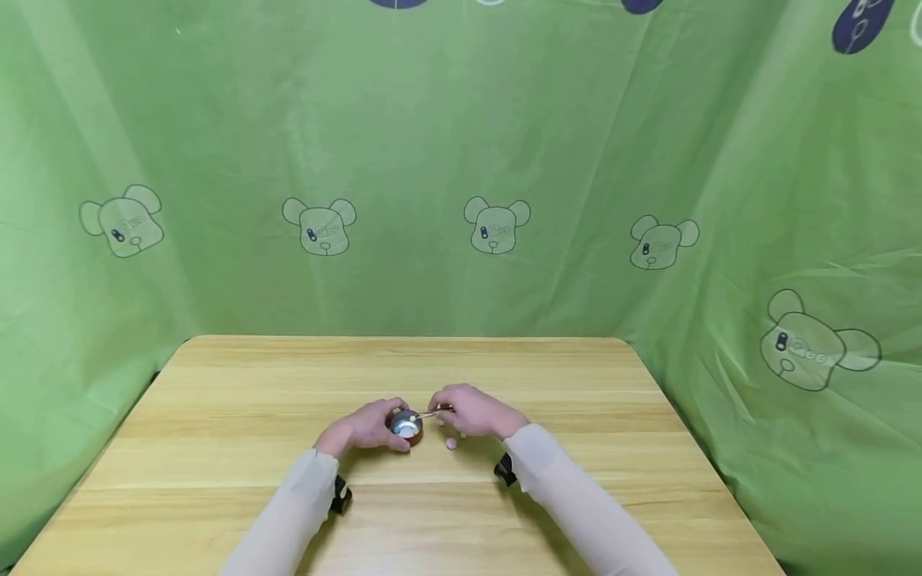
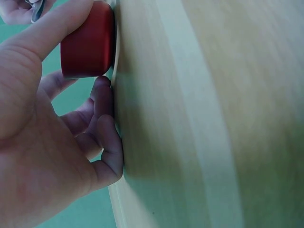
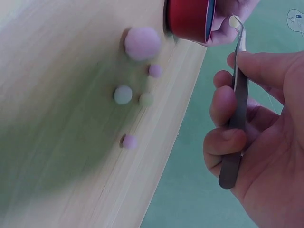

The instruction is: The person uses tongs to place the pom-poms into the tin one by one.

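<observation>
At the middle of the wooden table (image 1: 216,416), my left hand (image 1: 363,428) curls round a small red bowl (image 2: 88,40) with a shiny metal inside, thumb along one side and fingers on the other, steadying it on the tabletop. My right hand (image 3: 256,128) pinches a pair of tweezers (image 3: 233,118) between thumb and forefinger, and their tips carry a small pale ball (image 3: 234,21) just at the bowl's rim. To do this well, I judge the tips should pass fully over the rim before the pinch is eased, with the bowl kept flat and still so the ball drops inside rather than bouncing off the edge. Several more fluffy balls (image 3: 142,42) lie loose on the table just beside the bowl, pink, pale green and whitish, the largest almost touching it. I can read no brand or label on the bowl or tweezers; the green backdrop (image 1: 461,160) carries printed bear heads whose small lettering looks too blurred to make out.
</observation>
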### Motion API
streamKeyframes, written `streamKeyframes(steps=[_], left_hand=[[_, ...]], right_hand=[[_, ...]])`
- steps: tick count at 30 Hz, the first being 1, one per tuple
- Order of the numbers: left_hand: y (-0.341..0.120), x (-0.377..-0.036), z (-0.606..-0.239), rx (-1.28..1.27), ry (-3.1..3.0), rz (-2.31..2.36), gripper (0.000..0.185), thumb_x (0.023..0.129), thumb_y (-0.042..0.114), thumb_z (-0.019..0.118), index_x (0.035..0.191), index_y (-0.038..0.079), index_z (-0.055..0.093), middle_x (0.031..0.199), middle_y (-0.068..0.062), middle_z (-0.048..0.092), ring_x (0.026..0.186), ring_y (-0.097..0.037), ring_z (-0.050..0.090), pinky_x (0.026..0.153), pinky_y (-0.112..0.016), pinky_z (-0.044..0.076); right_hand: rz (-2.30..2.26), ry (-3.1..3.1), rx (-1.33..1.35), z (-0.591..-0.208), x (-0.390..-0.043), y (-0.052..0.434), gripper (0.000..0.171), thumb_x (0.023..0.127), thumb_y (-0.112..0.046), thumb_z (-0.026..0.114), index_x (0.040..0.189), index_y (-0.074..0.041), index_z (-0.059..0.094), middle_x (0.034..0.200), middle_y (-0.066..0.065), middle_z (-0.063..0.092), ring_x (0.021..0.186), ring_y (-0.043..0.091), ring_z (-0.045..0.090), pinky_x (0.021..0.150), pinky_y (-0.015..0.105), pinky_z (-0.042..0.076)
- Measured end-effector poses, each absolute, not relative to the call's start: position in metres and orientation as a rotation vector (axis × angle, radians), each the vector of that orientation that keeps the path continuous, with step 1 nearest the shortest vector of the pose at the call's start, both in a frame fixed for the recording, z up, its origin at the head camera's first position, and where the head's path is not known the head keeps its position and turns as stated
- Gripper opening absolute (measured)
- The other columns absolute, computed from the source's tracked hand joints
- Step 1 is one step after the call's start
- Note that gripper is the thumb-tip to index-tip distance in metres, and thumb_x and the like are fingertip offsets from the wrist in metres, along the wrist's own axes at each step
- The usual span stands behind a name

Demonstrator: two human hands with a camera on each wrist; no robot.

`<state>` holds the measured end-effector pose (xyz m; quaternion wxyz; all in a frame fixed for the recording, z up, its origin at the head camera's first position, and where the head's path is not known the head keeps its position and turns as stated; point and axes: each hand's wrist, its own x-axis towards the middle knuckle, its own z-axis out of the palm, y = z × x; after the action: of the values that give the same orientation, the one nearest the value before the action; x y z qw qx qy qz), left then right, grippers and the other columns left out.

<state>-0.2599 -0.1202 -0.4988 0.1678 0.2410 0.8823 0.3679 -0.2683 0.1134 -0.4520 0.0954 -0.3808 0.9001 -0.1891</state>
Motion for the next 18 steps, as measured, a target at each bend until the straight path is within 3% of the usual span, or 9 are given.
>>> streamKeyframes(steps=[18], left_hand=[[-0.1202, -0.2588, -0.4984, 0.712, 2.507, 1.055, 0.046, 0.075, 0.025, 0.081, 0.111, 0.013, 0.054, 0.104, -0.004, 0.059, 0.095, -0.021, 0.055, 0.086, -0.044, 0.043]], right_hand=[[-0.545, 2.669, -1.095, -0.4565, -0.2693, 0.1114, 0.014, 0.095, -0.017, 0.057, 0.105, -0.014, 0.066, 0.088, -0.009, 0.056, 0.076, 0.006, 0.052, 0.071, 0.025, 0.045]])
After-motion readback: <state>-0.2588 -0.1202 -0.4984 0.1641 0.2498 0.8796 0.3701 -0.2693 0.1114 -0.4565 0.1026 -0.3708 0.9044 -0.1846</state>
